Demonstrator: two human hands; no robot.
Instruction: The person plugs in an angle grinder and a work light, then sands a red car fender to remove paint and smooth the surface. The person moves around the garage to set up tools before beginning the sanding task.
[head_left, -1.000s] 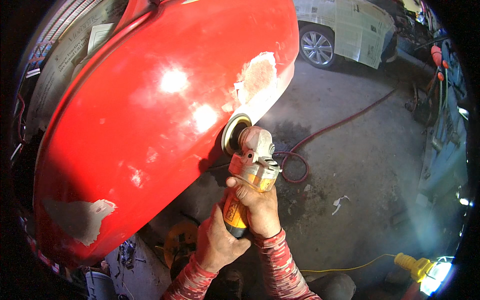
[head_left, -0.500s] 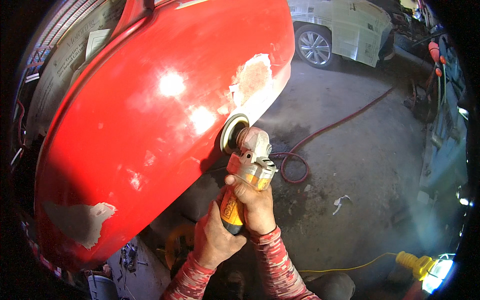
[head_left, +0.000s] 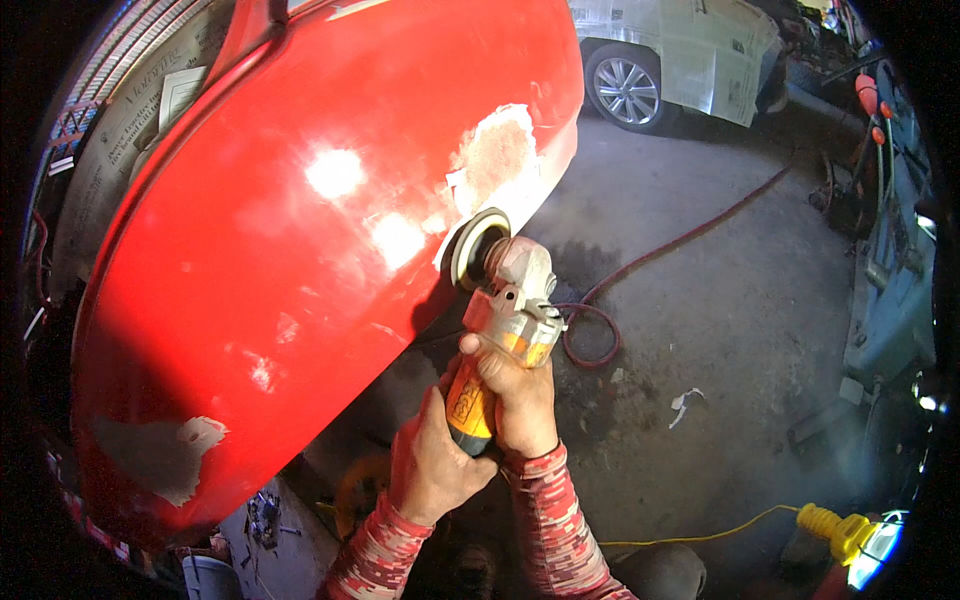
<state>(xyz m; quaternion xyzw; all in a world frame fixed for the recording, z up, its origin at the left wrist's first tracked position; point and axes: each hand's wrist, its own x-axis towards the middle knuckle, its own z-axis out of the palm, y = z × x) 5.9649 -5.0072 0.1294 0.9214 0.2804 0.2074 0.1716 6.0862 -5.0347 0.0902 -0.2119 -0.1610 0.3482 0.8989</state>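
Grinder (head_left: 505,330) in yellow and grey sits at the centre of the frame, its round sanding disc (head_left: 472,247) pressed edge-on against the lower rim of the red car panel (head_left: 260,280), so the disc's face is hidden. Right hand (head_left: 520,395) wraps the body just behind the head; left hand (head_left: 430,465) closes round the rear of the handle, covering most of it. Bare sanded patches (head_left: 495,155) show above the disc. A red hose (head_left: 650,260) loops on the concrete floor (head_left: 720,330); haze blurs it. At lower right, a yellow work lamp (head_left: 850,535) is cut off by the frame's rim.
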